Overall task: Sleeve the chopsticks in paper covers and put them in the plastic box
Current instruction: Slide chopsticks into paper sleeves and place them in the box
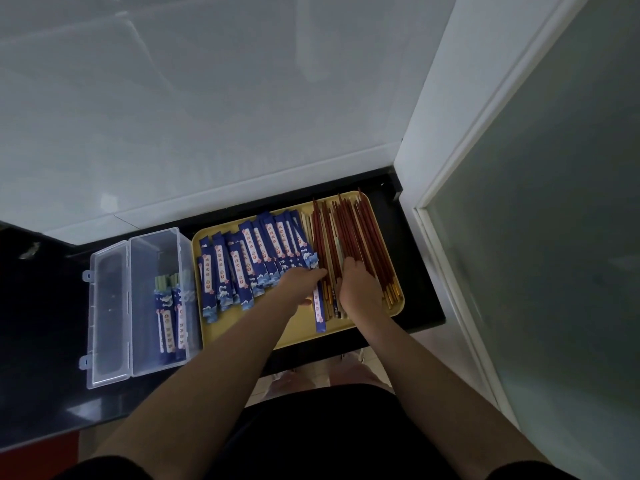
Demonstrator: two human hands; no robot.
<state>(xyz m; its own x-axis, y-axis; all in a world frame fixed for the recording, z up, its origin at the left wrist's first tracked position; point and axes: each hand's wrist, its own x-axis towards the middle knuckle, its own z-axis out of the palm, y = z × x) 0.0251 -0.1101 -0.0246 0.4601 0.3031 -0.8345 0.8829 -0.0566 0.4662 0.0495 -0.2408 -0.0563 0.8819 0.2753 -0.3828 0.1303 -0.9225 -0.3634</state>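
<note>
A yellow tray (349, 332) lies on the black counter. Its left half holds several blue paper covers (242, 265); its right half holds a pile of red-brown chopsticks (349, 230). My left hand (301, 284) grips one blue cover (319, 311) that points toward me. My right hand (358, 285) rests on the chopstick pile with its fingers curled over some of them. Left of the tray stands a clear plastic box (138, 306) with its lid open; inside it lie sleeved chopsticks (169, 317).
A white tiled wall (207, 116) rises behind the counter. A white-framed frosted glass door (536, 237) stands close on the right. The counter's front edge (311, 362) runs just below the tray.
</note>
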